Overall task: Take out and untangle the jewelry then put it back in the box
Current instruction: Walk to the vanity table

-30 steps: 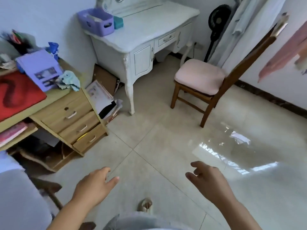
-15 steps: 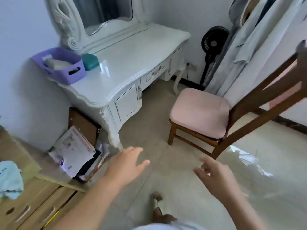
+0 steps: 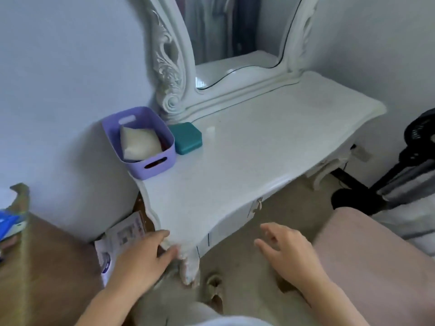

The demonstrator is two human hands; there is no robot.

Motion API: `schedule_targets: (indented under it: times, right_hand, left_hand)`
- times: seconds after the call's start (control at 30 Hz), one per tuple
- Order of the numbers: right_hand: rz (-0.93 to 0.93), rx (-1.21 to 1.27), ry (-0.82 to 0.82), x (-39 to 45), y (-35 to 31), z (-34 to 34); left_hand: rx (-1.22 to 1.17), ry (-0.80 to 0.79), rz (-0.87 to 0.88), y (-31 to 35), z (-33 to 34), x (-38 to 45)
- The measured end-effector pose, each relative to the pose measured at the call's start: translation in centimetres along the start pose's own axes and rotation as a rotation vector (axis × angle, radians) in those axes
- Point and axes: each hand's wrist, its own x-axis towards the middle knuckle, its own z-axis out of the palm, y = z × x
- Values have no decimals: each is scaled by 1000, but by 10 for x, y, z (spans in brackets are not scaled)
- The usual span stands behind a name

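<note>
Left hand [image 3: 143, 257] and right hand [image 3: 288, 252] hang released (nothing held) before the teal box [image 3: 187, 138]

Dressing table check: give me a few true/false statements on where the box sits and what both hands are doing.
1. The teal box is closed and sits right beside the purple basket. True.
2. The left hand holds the teal box. False: it is empty, at the near corner of the dressing table.
3. The right hand is open and holds nothing. True.
4. Jewelry lies spread on the tabletop. False: none is visible.
5. The purple basket is empty. False: a white pouch lies in it.
</note>
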Motion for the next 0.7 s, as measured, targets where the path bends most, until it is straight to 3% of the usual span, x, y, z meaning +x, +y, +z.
schedule_targets:
  times: [0.1,0.27,0.47,0.7]
  right_hand:
    - [-17,-5,-32,50,-4,-18]
    - [13,24,24,136,0,-64]
    - [-10,23,-8,217,28,-92]
    - [-209,-22,-128,344,92,-119]
  left_hand:
    - [-10,16,-17,14,-18,52]
    - [25,34,107,76,-44,153]
    - [-6,-11,213,143,-31,226]
    - [-96,39,56,202,6,300]
